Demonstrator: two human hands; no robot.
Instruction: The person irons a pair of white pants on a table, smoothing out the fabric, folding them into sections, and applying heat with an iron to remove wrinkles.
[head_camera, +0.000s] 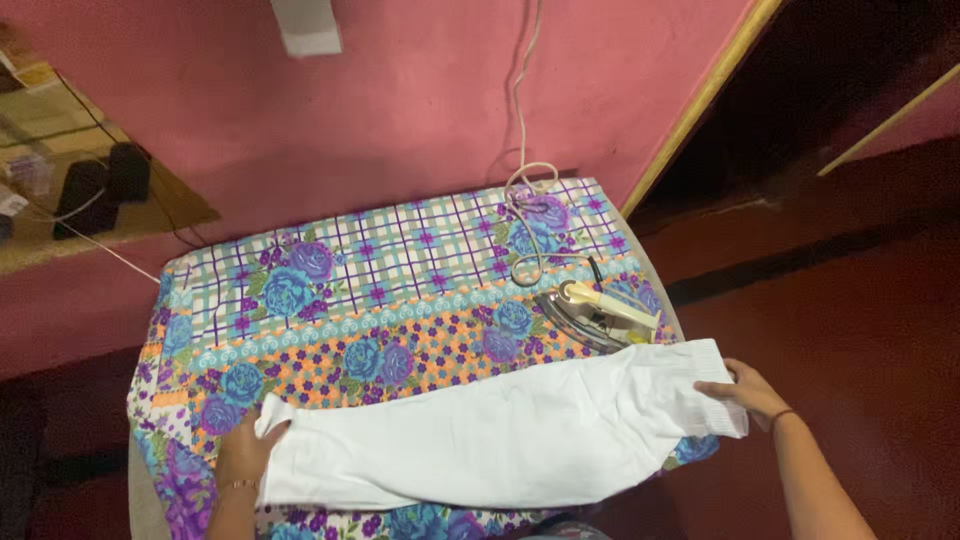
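White folded trousers (500, 440) lie nearest the camera, stretched crosswise over the near part of a table covered by a flowered cloth (330, 300) in blue, purple, orange and turquoise with a checked band toward the far edge. At the garment's narrow end the left hand (243, 452) lies against the fabric, its fingers tucked under or behind the white edge so that how far they are curled cannot be told; a thin bangle sits on that wrist. At the wider, ribbed waistband end, which hangs a little past the table's right edge, the right hand (745, 392) rests with fingers bent over the band, thumb side toward the cloth, gripping the hem lightly; a dark thread circles that wrist. Just beyond the trousers, close to the waistband end, an electric iron (598, 312) with a pale handle and a shiny metal sole lies tipped on the flowered cloth, near the garment but not clearly touching it. Its whitish cord (522, 190) loops over the cloth behind it and climbs the pink wall (400, 100). Farther left, a mirror-like surface (90, 190) leans by the wall, and a dark red floor (860, 320) spreads to the right.
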